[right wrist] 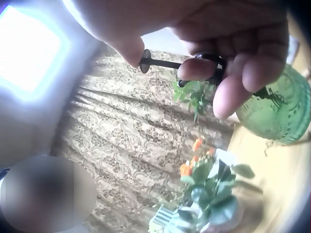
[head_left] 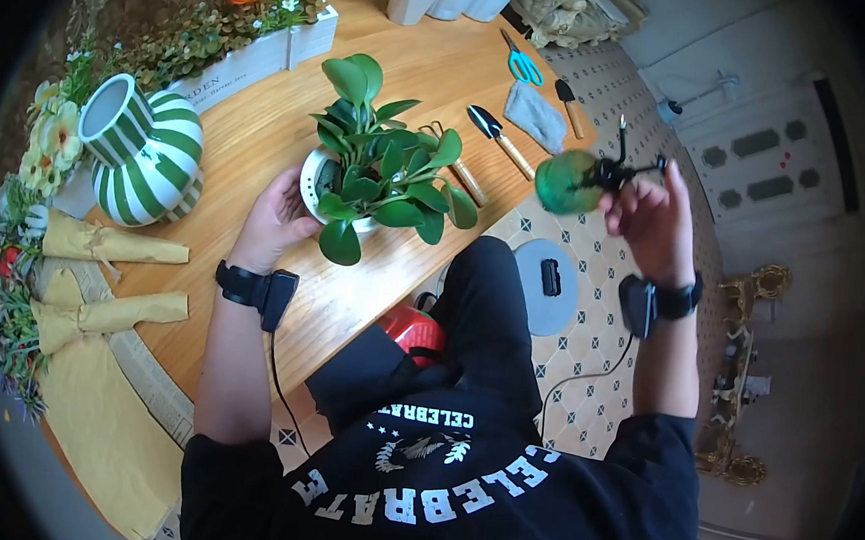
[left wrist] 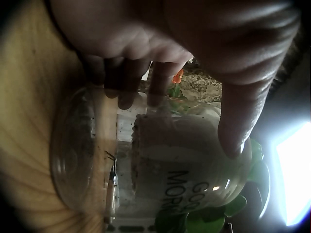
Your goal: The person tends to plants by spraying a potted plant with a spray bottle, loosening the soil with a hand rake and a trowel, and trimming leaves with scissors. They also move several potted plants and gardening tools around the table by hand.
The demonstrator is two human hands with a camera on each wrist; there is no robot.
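Note:
A leafy green plant [head_left: 384,171] grows in a white pot [head_left: 310,179] on the wooden table. My left hand [head_left: 273,221] grips the pot's side; in the left wrist view its thumb [left wrist: 235,124] lies near the rim and the fingers go behind the clear outer wall [left wrist: 75,165]. To the right, in the air, my right hand [head_left: 656,225] holds a green spray bottle [head_left: 564,184] by its black neck. The right wrist view has the thumb on the round knob of the plunger [right wrist: 145,61], and water drops show inside the green glass.
Beyond the plant lie a small fork [head_left: 464,180], a black-bladed trowel [head_left: 502,139], a grey cloth [head_left: 535,117], blue scissors [head_left: 522,66] and another small trowel [head_left: 569,107]. A striped vase [head_left: 150,155] and yellow gloves [head_left: 109,313] are at left. White pots [head_left: 411,3] stand at the back.

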